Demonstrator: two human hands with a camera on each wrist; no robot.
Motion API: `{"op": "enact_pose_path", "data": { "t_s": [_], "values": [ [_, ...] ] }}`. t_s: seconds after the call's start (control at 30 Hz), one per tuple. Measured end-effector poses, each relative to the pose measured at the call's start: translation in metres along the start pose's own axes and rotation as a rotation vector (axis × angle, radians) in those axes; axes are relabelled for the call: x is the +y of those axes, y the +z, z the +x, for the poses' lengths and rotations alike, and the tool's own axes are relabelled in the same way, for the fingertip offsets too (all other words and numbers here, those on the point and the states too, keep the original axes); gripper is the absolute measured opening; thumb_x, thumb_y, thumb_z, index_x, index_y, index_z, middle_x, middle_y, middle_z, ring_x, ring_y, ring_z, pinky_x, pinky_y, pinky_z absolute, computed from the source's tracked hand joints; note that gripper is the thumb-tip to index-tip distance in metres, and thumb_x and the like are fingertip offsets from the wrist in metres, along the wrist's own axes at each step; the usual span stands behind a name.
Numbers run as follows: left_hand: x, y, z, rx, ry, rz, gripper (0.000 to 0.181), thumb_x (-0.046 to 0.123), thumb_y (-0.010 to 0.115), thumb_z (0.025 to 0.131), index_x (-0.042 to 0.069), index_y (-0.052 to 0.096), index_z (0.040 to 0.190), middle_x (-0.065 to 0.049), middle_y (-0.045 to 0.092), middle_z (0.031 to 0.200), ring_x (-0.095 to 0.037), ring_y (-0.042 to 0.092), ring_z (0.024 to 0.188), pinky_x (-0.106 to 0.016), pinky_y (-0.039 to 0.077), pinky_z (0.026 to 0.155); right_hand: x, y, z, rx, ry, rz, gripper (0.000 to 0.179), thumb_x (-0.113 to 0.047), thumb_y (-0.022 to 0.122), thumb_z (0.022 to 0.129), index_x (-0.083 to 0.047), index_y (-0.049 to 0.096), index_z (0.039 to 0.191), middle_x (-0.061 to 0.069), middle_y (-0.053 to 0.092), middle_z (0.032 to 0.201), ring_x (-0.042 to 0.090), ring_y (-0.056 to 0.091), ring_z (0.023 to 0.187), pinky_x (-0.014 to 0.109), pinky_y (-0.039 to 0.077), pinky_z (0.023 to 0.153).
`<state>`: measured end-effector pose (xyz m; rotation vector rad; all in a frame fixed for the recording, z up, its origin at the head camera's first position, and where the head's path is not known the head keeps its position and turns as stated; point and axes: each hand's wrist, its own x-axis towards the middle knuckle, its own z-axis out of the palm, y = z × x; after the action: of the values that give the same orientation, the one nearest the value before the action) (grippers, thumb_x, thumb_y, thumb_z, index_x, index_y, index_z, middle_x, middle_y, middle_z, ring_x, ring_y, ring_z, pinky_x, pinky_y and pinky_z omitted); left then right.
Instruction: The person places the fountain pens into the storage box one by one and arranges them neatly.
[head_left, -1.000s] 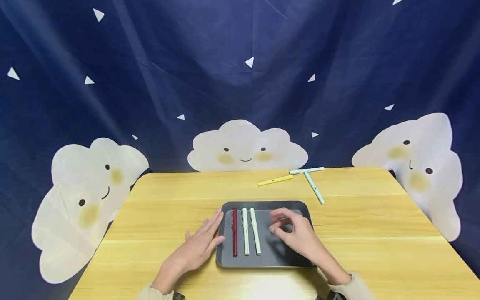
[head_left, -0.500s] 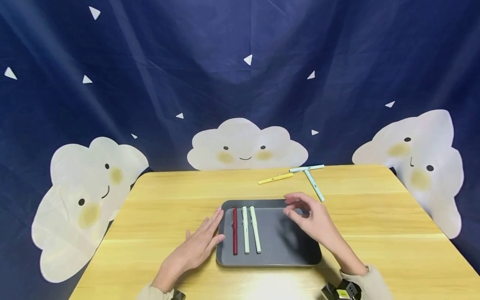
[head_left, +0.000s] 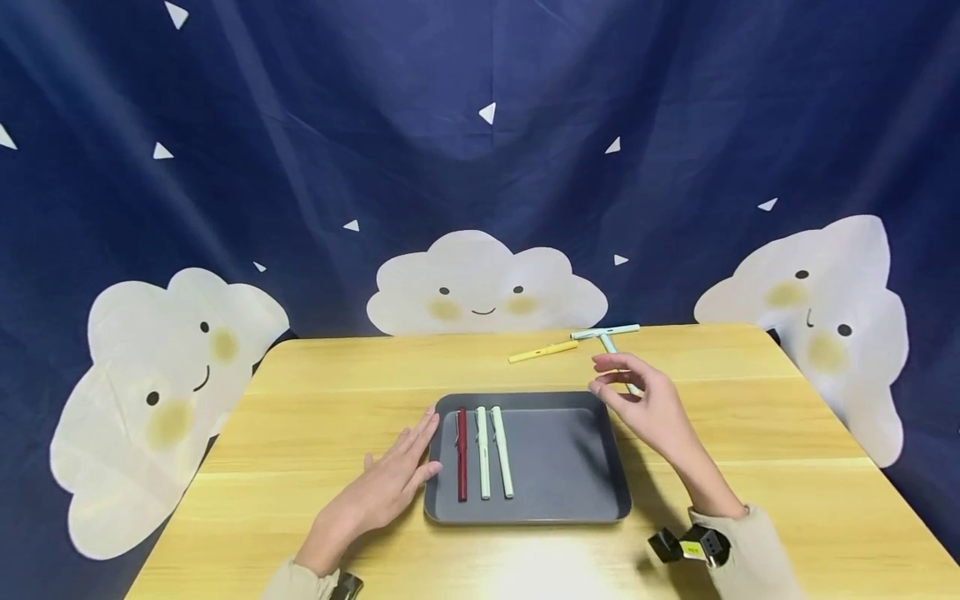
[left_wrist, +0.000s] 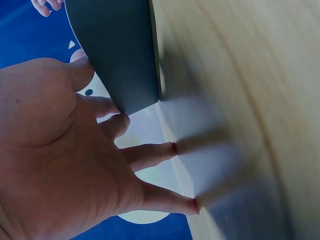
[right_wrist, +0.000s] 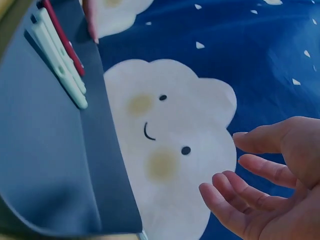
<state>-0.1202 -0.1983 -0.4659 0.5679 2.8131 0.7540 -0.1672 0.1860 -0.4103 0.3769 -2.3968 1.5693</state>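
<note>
A dark grey tray [head_left: 562, 467] holds a dark red pen [head_left: 462, 458] and two pale green pens, one in the middle [head_left: 482, 458] and one to its right [head_left: 503, 458], side by side in its left half. My left hand [head_left: 382, 492] lies at the tray's left edge with fingers extended; in the left wrist view its thumb and nearer fingertips meet the tray wall [left_wrist: 120, 50], others the tabletop. My right hand [head_left: 648, 408] hovers over the tray's far right corner, fingers loosely bent and holding nothing. Behind it, partly hidden, lies a light blue pen [head_left: 607, 342].
Near the table's far edge are a yellow pen [head_left: 542, 352] and another light blue pen [head_left: 622, 330], whose middle meets the end of the partly hidden one. A dark blue curtain with cloud faces [head_left: 487, 287] hangs behind the wooden table [head_left: 337, 375].
My right hand has moved from above the tray's right half, away and to the right, toward the light blue pens. The left hand stays at the tray's edge; the pens have not moved.
</note>
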Motion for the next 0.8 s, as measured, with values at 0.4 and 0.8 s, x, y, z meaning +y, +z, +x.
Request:
{"op": "enact_pose_path", "data": {
  "t_s": [0.4,0.8],
  "values": [
    [-0.002,0.001,0.0,-0.012,-0.018,0.0,0.067,0.043,0.043,0.11,0.028,0.01,0.167,0.01,0.003,0.171,-0.04,0.019,0.153,-0.087,0.011,0.101,0.018,-0.019,0.023,0.076,0.002,-0.036,0.03,-0.008,0.075,0.094,0.001,0.069,0.122,0.018,0.069,0.118,0.004,0.067,0.096,0.015,0.055,0.079],
    [0.0,0.0,-0.001,-0.004,-0.014,0.004,0.068,0.042,0.045,0.11,0.026,0.011,0.167,0.007,0.006,0.172,-0.04,0.02,0.153,-0.088,0.011,0.101,0.05,-0.042,0.044,0.143,-0.014,-0.145,0.031,-0.008,0.075,0.094,0.004,0.069,0.122,0.022,0.069,0.119,0.024,0.066,0.104,0.014,0.048,0.09]
  ]
}}
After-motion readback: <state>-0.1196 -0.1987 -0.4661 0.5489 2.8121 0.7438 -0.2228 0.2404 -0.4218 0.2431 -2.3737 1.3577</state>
